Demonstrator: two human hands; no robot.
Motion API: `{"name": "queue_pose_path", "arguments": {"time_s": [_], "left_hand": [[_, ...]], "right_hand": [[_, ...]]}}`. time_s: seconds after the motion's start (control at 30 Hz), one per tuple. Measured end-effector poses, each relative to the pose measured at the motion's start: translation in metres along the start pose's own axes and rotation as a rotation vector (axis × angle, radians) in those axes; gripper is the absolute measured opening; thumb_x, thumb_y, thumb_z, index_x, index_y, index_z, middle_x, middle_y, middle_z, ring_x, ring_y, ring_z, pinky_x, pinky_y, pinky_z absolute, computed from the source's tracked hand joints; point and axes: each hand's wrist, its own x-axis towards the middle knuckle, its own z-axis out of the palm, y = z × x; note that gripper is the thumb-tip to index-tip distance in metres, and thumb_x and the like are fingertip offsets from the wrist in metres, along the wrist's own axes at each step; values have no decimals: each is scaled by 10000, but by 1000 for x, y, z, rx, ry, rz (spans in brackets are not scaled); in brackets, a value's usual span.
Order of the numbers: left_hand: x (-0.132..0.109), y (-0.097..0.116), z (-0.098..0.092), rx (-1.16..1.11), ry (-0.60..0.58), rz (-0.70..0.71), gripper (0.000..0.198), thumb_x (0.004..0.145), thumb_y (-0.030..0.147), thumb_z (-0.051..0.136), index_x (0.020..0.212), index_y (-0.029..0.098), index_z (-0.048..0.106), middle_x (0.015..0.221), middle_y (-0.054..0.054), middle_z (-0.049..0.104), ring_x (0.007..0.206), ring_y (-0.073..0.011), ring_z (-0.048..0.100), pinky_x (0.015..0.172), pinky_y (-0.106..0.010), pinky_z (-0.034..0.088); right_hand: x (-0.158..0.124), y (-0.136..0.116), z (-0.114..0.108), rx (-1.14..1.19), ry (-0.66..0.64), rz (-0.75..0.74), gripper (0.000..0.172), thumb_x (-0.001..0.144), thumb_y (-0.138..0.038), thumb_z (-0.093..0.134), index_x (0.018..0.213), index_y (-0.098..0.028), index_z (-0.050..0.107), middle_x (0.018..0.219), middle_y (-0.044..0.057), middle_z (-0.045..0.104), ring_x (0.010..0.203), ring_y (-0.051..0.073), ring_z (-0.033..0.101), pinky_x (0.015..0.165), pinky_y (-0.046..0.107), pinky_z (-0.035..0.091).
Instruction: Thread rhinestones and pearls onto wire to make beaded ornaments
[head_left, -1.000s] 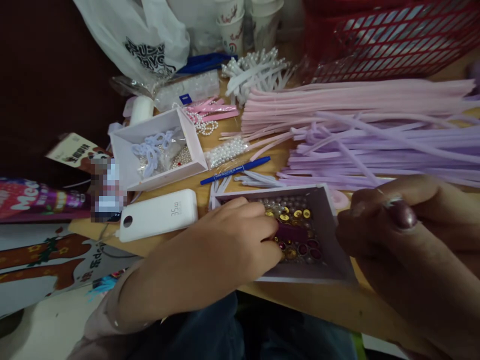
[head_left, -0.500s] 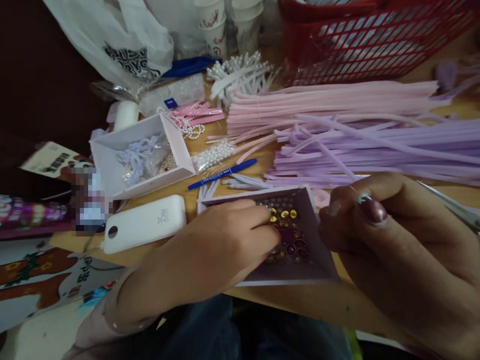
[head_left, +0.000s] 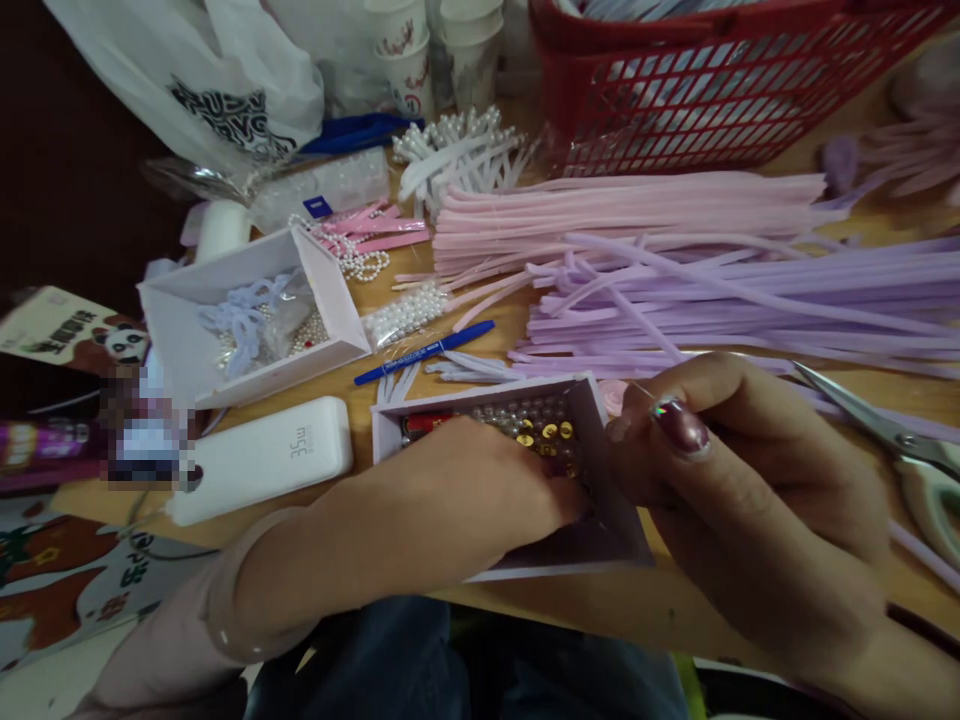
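My left hand (head_left: 480,490) reaches into a shallow lilac paper tray (head_left: 600,545) at the table's front edge. Its fingertips are curled down among the gold and dark red gems and pearl beads (head_left: 544,425) and are hidden, so I cannot make out what they pinch. My right hand (head_left: 742,480) hovers just right of the tray. Its thumb and forefinger are pinched together on a thin wire or needle (head_left: 639,391) that sticks out to the upper left. The thumbnail is dark, glittery purple.
Pink (head_left: 622,205) and lilac pipe cleaners (head_left: 750,300) lie across the table behind the tray, before a red basket (head_left: 720,90). Scissors (head_left: 900,450) lie at right. A second paper tray (head_left: 180,330), white power bank (head_left: 262,455), blue pen (head_left: 424,352) and pearl strings (head_left: 409,310) are at left.
The view has shifted right, bringing the scissors into sight. My left hand has pushed deeper into the bead tray; my right hand has moved closer to the tray's right rim.
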Motion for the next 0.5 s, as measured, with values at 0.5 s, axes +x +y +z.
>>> {"name": "queue_pose_path", "arguments": {"time_s": [0.5], "left_hand": [[-7, -6, 1, 85, -84, 82, 205, 892, 57, 580, 866, 201, 724, 912, -18, 770, 799, -199, 697, 698, -312, 489]], "right_hand": [[0, -1, -1, -7, -31, 13, 111, 990, -283, 579, 923, -249, 661, 744, -19, 574, 627, 112, 492, 557, 243, 410]]}}
